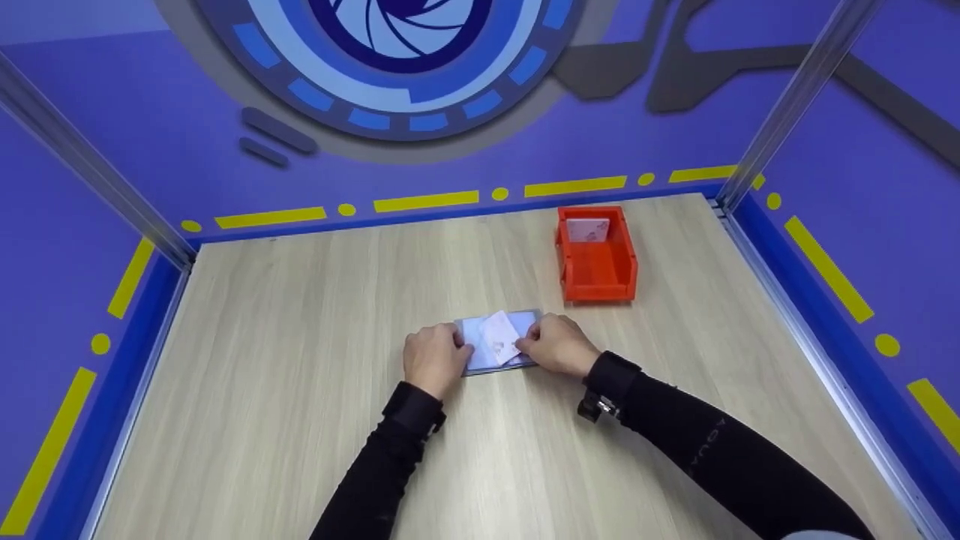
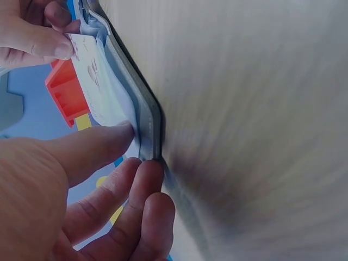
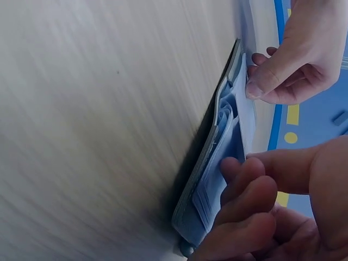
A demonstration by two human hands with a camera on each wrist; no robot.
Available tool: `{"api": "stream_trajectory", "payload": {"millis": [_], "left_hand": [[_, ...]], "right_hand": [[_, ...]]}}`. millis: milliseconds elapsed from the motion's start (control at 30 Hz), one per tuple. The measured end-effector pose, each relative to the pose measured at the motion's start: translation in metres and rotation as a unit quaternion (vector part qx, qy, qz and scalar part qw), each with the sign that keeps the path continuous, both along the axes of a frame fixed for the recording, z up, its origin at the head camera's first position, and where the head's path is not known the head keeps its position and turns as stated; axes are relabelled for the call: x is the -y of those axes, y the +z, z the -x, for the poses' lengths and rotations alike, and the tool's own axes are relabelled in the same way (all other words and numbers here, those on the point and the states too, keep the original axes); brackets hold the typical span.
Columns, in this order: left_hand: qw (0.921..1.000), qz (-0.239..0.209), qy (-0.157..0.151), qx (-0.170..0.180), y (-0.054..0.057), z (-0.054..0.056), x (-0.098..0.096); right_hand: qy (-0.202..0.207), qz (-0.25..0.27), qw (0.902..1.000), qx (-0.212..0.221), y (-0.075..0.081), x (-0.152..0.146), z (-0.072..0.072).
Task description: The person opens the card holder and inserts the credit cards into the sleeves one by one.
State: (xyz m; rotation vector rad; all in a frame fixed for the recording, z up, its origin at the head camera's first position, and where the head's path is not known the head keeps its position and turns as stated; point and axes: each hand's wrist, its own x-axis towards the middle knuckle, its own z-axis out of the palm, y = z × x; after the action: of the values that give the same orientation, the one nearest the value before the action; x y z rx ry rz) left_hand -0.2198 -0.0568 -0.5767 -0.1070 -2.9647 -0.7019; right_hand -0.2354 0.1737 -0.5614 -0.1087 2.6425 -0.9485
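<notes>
Here, the left hand (image 1: 433,360) pinches one end of a pale-blue wallet (image 1: 474,330) on the tabletop (image 1: 300,337), between the two grips; the right hand (image 1: 559,346) clamps a card (image 1: 501,337) between thumb and finger. The card slants over the wallet (going in or coming out, I cannot tell), so handling looks only partly done, with the card's final placing left. Beyond the right grip, a red bin (image 1: 598,291) holds a second card (image 1: 587,229).
</notes>
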Motion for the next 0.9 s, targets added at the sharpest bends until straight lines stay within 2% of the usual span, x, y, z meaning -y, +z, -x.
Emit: {"api": "stream_trajectory", "payload": {"millis": [133, 533, 900], "left_hand": [[0.9999, 0.009, -0.004, -0.009, 0.0, 0.0, 0.0], [0.9999, 0.003, -0.002, 0.013, -0.001, 0.001, -0.001], [0.9999, -0.01, 0.013, 0.003, -0.001, 0.002, 0.002]], "right_hand": [[-0.007, -0.007, 0.9997, -0.024, -0.001, 0.001, -0.001], [-0.033, 0.006, 0.9991, -0.028, -0.005, 0.008, -0.004], [-0.012, -0.012, 0.9992, -0.035, -0.001, 0.016, -0.005]]}}
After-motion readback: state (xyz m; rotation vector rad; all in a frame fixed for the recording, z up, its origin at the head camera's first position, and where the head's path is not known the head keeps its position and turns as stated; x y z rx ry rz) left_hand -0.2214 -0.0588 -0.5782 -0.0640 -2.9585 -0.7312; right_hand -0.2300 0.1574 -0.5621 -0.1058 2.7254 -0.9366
